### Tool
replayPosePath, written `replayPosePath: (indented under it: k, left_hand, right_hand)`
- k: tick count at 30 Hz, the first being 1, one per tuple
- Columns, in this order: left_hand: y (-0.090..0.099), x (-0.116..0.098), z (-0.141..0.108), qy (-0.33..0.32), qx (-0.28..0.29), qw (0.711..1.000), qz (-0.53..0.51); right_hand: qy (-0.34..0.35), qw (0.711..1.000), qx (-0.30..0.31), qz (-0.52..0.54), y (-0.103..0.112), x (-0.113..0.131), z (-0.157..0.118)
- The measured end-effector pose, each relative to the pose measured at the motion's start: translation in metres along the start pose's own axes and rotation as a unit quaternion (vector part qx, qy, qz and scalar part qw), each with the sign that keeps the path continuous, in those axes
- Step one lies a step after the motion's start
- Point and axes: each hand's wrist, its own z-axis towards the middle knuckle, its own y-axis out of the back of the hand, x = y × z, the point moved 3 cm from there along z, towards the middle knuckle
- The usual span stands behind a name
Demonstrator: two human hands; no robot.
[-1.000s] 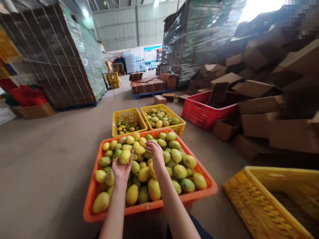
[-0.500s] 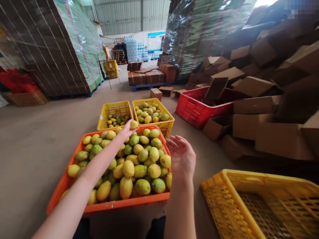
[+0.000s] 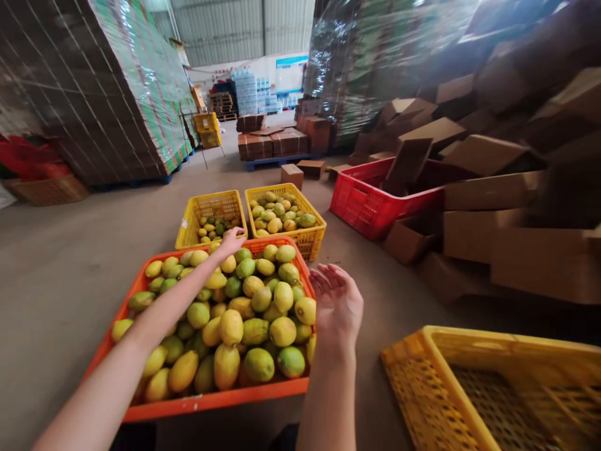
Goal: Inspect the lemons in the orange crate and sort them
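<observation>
Yellow-green fruit [image 3: 231, 327] heaped loosely in an orange crate [image 3: 253, 393] could roll over its rim if the left forearm [image 3: 136, 341], stretched across, knocks the pile; the left hand [image 3: 232, 239] is at the far edge near a yellow crate [image 3: 206, 207], palm hidden, its hold impossible to tell, as the right hand [image 3: 337, 304] hovers alongside, open and empty

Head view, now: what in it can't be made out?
All in the head view:
- Left hand: whether its fingers hold anything; the hand itself hides this.
- Orange crate: its lower layers, hidden by the upper fruit.
- Lower-right yellow crate: its full outline, cut off by the right and bottom edges.
- Blue-and-white board: any writing, too small.
</observation>
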Motion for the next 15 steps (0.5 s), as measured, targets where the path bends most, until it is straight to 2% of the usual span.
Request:
replayPosePath:
  k: [3,5,8,10,12,15]
  left_hand:
    - [0.061,0.024,-0.055,0.01,0.044,0.999,0.021]
    - [0.101,0.045,-0.092,-0.011,0.085,0.996,-0.002]
    - [0.15,0.085,-0.136,-0.006,0.049,0.998,-0.031]
    - [0.167,0.112,-0.155,0.018,0.008,0.999,-0.038]
    - [0.175,0.133,-0.167,0.043,-0.023,0.998,-0.041]
    - [0.179,0.149,-0.18,0.043,-0.045,0.997,-0.049]
  right_hand:
    - [-0.019,1.0,0.002,-0.021,-0.011,-0.022,0.003]
    - [-0.019,0.999,0.014,-0.049,-0.019,-0.037,0.003]
    - [-0.017,0.993,0.04,-0.107,-0.03,-0.062,0.0]
    - [-0.007,0.979,0.071,-0.192,-0.037,-0.08,-0.002]
    - [0.006,0.954,0.096,-0.285,-0.045,-0.098,-0.002]
    - [0.045,0.895,0.127,-0.425,-0.058,-0.124,0.002]
